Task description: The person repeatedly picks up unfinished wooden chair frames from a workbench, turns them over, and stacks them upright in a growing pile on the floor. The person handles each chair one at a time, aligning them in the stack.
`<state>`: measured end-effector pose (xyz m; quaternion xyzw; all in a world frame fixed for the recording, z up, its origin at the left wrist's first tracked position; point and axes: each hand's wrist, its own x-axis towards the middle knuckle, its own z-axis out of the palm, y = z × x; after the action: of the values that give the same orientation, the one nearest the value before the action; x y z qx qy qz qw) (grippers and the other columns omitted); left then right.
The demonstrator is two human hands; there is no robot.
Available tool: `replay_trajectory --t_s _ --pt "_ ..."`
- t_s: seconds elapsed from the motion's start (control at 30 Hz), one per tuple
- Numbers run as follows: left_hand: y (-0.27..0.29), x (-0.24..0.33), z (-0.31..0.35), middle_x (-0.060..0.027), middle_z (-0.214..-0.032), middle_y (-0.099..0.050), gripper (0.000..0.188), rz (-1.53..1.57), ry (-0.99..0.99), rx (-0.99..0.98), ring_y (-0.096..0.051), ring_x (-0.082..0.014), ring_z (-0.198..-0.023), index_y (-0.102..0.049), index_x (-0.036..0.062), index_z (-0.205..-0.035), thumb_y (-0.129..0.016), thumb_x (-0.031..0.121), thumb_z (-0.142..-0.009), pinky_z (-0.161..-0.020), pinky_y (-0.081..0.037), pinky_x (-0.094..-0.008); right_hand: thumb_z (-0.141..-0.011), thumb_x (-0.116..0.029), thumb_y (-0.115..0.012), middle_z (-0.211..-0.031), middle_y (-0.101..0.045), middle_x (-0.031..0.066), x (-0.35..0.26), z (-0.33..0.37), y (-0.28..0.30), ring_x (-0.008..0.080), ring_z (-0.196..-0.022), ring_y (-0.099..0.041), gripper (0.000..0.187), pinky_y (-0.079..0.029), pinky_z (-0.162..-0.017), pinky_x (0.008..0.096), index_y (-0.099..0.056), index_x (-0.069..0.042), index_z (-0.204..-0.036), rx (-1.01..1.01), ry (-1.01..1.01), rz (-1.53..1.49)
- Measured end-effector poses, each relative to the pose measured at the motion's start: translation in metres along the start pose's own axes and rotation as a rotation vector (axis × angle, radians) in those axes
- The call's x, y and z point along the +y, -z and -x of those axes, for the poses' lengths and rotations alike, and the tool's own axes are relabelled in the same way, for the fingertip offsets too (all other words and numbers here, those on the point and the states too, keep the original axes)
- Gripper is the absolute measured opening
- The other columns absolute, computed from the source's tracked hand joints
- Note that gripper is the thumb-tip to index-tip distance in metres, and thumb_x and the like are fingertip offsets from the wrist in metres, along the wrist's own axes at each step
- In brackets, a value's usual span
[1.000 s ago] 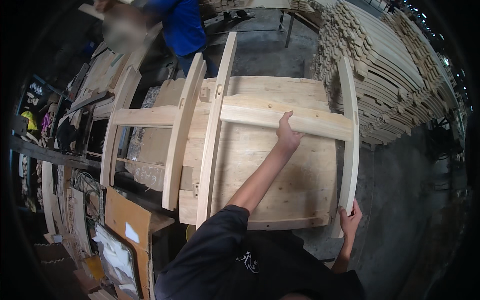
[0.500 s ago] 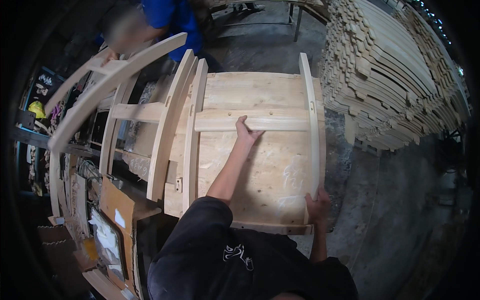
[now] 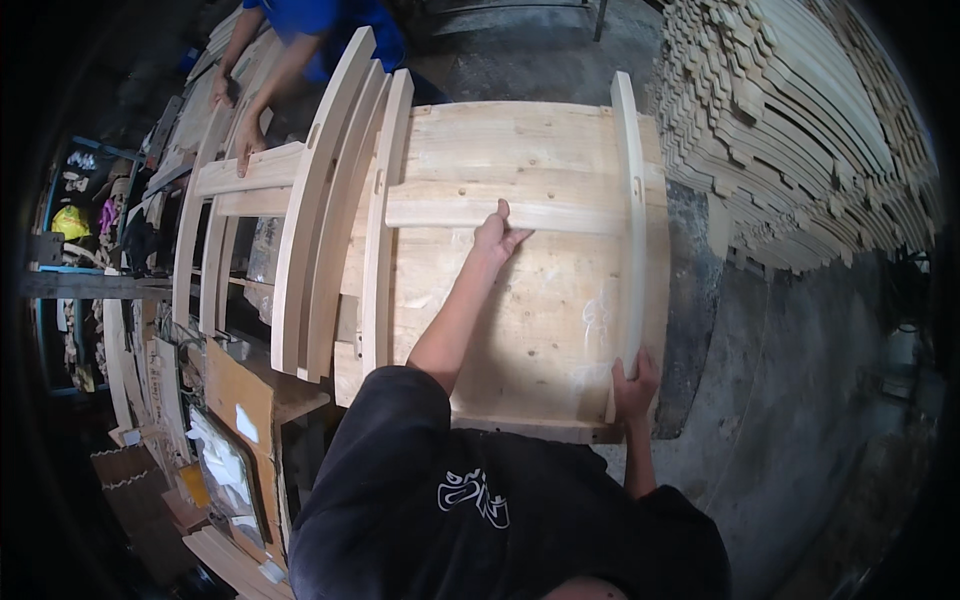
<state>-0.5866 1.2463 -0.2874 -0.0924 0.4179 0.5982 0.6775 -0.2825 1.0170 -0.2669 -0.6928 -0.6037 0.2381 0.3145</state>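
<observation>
An H-shaped pale wooden frame lies on a plywood-topped workbench (image 3: 470, 330). It has a left rail (image 3: 378, 230), a slotted right rail (image 3: 632, 220) and a crossbar (image 3: 430, 213) between them. My left hand (image 3: 497, 238) grips the crossbar near its middle, one digit over the top and the other fingers partly hidden beneath. My right hand (image 3: 636, 386) is closed around the near end of the right rail, by the bench's front corner. To the left, a co-worker's hand (image 3: 248, 145) rests on the crossbar of a similar wooden frame (image 3: 300, 235).
A tall stack of curved wooden parts (image 3: 770, 130) stands at the right beyond the bench. A co-worker in blue (image 3: 335, 35) stands at the far left. Cardboard (image 3: 240, 400) and wood scraps lie at the near left, by a shelf with a yellow item (image 3: 70, 222).
The co-worker's frame, tilted and raised before, has come down onto the similar frame at the left. My hands keep their hold on my frame; the whole view has shifted slightly.
</observation>
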Motion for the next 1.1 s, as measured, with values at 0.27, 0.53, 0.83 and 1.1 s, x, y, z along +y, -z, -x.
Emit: replay_trajectory --t_s 0.27,0.53,0.83,1.1 --pt "0.004 -0.001 0.007 -0.0202 -0.119 -0.055 0.040 -0.066 -0.065 0.024 -0.061 -0.0386 -0.106 -0.042 -0.0089 -0.124 -0.058 0.016 -0.096 -0.090 -0.055 -0.0588 -0.074 -0.016 -0.074 -0.116 -0.060 0.0262 0.004 0.001 0.004 0.0409 -0.107 -0.057 0.053 -0.045 -0.095 0.0443 -0.058 0.008 -0.119 -0.015 0.039 0.017" --pt "0.001 -0.002 -0.004 -0.0237 -0.124 -0.052 0.041 -0.042 -0.051 0.052 -0.057 -0.0403 -0.112 -0.042 -0.0081 -0.126 -0.052 0.021 -0.099 -0.092 -0.054 -0.0579 -0.076 -0.017 -0.073 -0.117 -0.060 0.0269 0.006 -0.001 0.003 0.0417 -0.107 -0.058 0.054 -0.047 -0.093 0.0441 -0.058 0.008 -0.122 0.045 0.054 0.051" --pt "0.008 -0.005 0.004 -0.0256 -0.113 -0.058 0.041 -0.080 -0.104 0.008 -0.065 -0.0367 -0.099 -0.042 -0.0164 -0.119 -0.057 0.014 -0.097 -0.083 -0.059 -0.0531 -0.077 -0.015 -0.071 -0.117 -0.061 0.0262 0.011 0.003 -0.002 0.0402 -0.109 -0.059 0.052 -0.046 -0.095 0.0422 -0.057 0.008 -0.122 0.014 0.013 0.079" --pt "0.014 -0.003 0.006 -0.0260 -0.109 -0.059 0.038 -0.086 -0.052 0.017 -0.066 -0.0372 -0.096 -0.045 -0.0169 -0.115 -0.058 0.013 -0.096 -0.084 -0.060 -0.0500 -0.075 -0.007 -0.070 -0.119 -0.061 0.0246 0.011 0.013 -0.012 0.0356 -0.111 -0.060 0.053 -0.045 -0.098 0.0395 -0.056 0.007 -0.124 0.074 -0.053 -0.068"
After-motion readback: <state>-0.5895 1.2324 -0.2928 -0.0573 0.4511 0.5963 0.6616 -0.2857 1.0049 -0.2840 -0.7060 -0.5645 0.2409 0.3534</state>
